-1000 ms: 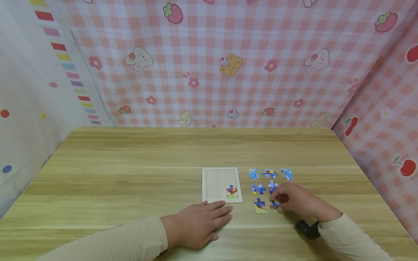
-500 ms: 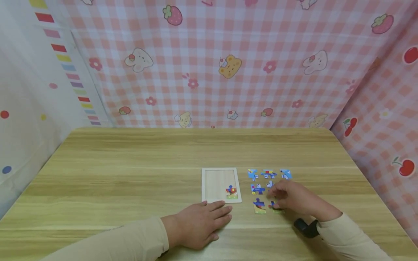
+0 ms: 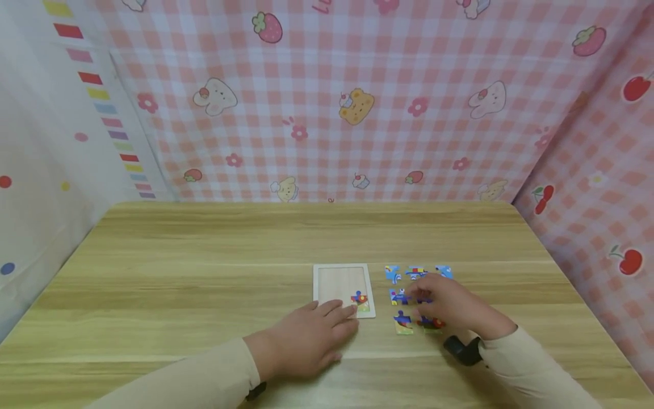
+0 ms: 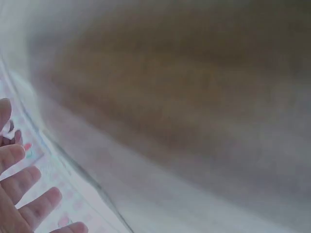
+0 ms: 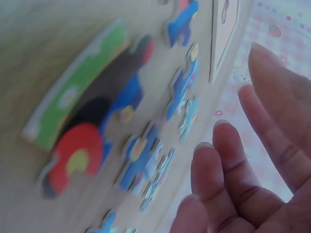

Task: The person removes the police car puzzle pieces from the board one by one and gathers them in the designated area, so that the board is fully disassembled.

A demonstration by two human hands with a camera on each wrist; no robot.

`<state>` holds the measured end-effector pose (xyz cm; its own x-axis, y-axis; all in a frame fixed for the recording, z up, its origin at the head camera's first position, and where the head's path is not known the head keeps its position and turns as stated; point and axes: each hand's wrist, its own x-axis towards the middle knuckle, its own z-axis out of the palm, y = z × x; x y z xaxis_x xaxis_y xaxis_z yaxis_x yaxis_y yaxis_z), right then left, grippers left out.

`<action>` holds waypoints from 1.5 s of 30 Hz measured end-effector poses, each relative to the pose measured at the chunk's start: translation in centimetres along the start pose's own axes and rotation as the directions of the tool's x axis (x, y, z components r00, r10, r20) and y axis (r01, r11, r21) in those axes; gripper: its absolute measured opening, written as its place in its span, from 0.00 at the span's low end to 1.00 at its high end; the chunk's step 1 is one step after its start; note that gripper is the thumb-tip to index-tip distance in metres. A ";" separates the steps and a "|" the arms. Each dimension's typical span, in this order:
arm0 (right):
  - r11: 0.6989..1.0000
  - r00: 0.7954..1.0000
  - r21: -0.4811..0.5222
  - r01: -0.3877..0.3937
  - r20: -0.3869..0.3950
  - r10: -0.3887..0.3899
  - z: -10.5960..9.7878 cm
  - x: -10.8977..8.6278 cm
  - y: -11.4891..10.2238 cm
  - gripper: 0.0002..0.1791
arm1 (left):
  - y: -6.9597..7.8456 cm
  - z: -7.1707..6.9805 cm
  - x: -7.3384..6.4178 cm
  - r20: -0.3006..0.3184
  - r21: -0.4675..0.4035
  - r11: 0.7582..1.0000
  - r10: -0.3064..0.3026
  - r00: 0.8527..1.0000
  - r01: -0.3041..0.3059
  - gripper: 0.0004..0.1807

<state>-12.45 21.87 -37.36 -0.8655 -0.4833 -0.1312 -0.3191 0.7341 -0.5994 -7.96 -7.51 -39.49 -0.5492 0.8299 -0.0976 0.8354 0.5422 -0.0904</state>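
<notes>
My left hand point(image 3: 311, 338) lies with its fingers spread over the near edge of a shallow wooden puzzle tray point(image 3: 316, 284); its straight fingers also show in the left wrist view. One jigsaw piece point(image 3: 359, 299), red, blue and green, sits in the tray's near right corner. Right of the tray, my right hand point(image 3: 452, 304) hovers over loose jigsaw pieces, covering part of them. In the right wrist view its fingers are slightly bent, thumb apart, with nothing between them. A piece with a red wheel point(image 5: 80, 145) and green edge lies close to that hand.
Loose pieces form rows on the wooden table point(image 3: 204, 284): a sky-blue piece point(image 3: 393, 273) at the back, a blue piece point(image 3: 397, 296) in the middle, a yellow-based piece point(image 3: 403, 322) in front. A pink checked curtain point(image 3: 306, 153) hangs behind the table.
My right hand has moved slightly left and away from me, from the front right piece to over the middle row. My left hand has slid forward onto the tray's near edge.
</notes>
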 end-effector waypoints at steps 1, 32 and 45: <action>1.000 1.000 0.006 0.003 0.001 -0.003 0.0 0.1 -0.1 0.10 | -0.2 0.0 0.1 -0.001 -0.011 1.000 -0.018 1.000 0.018 0.31; 0.993 1.000 0.117 0.005 0.008 -0.006 2.6 4.6 -3.4 0.21 | -5.0 -0.1 1.2 0.052 -0.412 0.822 -0.411 0.910 0.394 0.43; 0.994 0.998 0.097 -0.059 0.041 0.056 3.4 5.8 -3.8 0.17 | -5.1 0.2 1.7 0.150 -0.414 0.787 -0.437 0.887 0.458 0.44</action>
<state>-14.94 14.65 -38.49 -0.8656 -0.4607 -0.1963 -0.2284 0.7119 -0.6641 -13.10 -8.91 -39.41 -0.8558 0.4790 -0.1955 0.4148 0.8610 0.2942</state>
